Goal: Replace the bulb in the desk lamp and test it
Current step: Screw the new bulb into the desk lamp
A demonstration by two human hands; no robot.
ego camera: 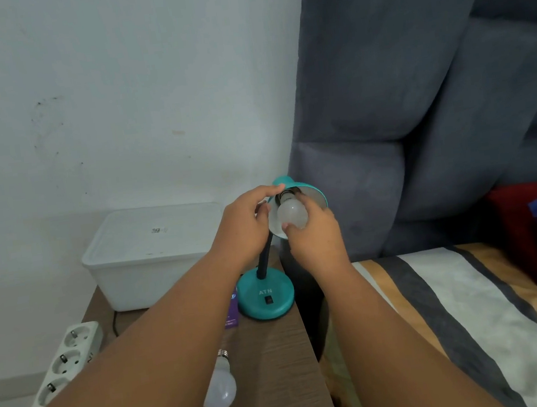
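Frosted white glass sits under the fingers (286, 226) of the right hand (314, 238), which wrap the bulb (292, 215) from its 5 o'clock side; the thumb tip presses the lower curve of the glass. The bulb's dark neck points up into the socket inside the lamp shade (309, 192), at about 11 o'clock from the glass. Whether the thread is fully seated cannot be told.

The left hand (246, 226) closes on the shade from the 9 o'clock side, index finger laid over the teal top, thumb at the white inner rim. Both hands therefore hold: right on bulb, left on shade.

The shade is tilted, its opening facing the camera. A black flexible neck (264, 257) runs down from behind the left hand to the round teal lamp base (266, 299), marked "ATN", with a dark switch on its near face. The base stands at the right edge of the brown wood-grain bench (278, 362).

A second bulb (220, 389) lies on its side on the bench at 7 o'clock from the base, well apart from it, metal screw cap pointing to 12 o'clock. A purple carton (232, 311) lies just beside the base at 9 o'clock, mostly covered by the left forearm. A lidded white plastic box (145, 250) stands at the bench's far end. A white power strip (66, 360) lies at the bench's left edge. A striped bed (455, 299) lies at 3 o'clock, a grey padded headboard (414, 86) behind.
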